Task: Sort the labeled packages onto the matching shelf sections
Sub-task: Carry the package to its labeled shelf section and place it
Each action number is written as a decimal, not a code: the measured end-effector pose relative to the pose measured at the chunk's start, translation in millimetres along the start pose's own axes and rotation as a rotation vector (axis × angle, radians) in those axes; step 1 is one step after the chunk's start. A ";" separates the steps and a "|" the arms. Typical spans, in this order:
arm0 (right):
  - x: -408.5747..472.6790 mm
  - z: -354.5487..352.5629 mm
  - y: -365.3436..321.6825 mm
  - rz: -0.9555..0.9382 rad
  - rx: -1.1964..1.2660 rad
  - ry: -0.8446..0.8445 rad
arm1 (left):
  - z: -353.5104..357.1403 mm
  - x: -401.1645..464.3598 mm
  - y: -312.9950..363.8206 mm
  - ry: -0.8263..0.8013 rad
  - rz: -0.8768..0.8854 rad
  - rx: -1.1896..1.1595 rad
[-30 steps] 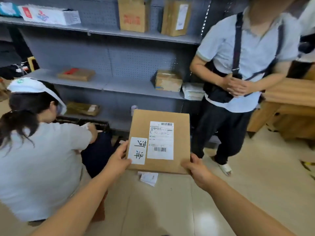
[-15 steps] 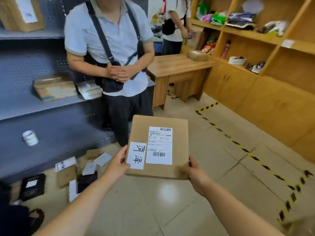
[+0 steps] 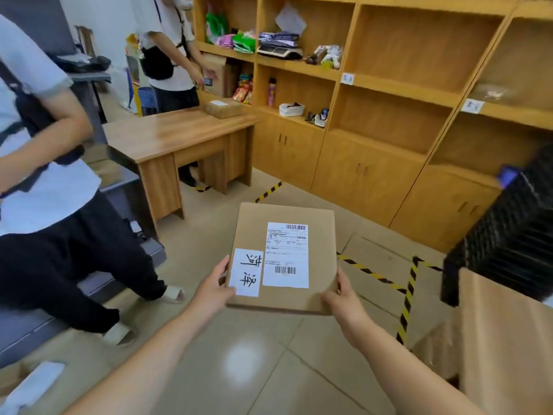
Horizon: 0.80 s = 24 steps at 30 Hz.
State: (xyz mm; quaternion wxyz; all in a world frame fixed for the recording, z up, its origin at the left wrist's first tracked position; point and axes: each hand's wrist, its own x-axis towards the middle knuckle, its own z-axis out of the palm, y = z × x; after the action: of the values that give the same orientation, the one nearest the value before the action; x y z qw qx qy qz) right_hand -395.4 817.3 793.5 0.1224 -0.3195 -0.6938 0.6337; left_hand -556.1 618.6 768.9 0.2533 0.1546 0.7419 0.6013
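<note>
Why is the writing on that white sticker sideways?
The handwritten sticker on the cardboard box sits turned a quarter against the shipping label beside it. The box itself looks undamaged, held level by left hand and right hand.

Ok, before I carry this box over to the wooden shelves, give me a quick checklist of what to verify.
1. Grip: left hand and right hand each hold a near corner of the box: ok.
2. Box held level, labels facing up: ok.
3. Handwritten label readable: ok.
4. Matching shelf tag: tags on the wooden shelves are too blurred to read: cannot tell.
5. Free shelf space: several sections look empty: ok.
6. Path: cardboard carton stands close on the right: not ok, steer left of it.
</note>
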 end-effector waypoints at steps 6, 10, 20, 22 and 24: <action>53.3 -53.6 -17.3 -0.034 -0.051 0.121 | 55.9 80.5 30.1 -0.112 0.026 0.000; 102.6 -74.9 -25.6 -0.025 -0.063 0.178 | 83.3 142.2 49.1 -0.154 0.059 0.021; 268.3 -109.0 -78.0 -0.037 -0.038 0.346 | 127.2 339.0 121.8 -0.281 0.201 0.117; 302.9 -115.5 -89.5 -0.033 -0.030 0.384 | 135.7 379.9 137.1 -0.326 0.240 0.149; 335.2 -123.2 -98.8 -0.022 -0.023 0.425 | 145.8 419.7 148.3 -0.352 0.267 0.181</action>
State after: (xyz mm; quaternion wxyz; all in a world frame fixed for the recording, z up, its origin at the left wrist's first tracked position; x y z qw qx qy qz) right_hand -609.8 1117.3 829.8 0.2692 -0.4396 -0.6631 0.5427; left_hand -831.2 995.4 811.5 0.2822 0.3758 0.7102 0.5241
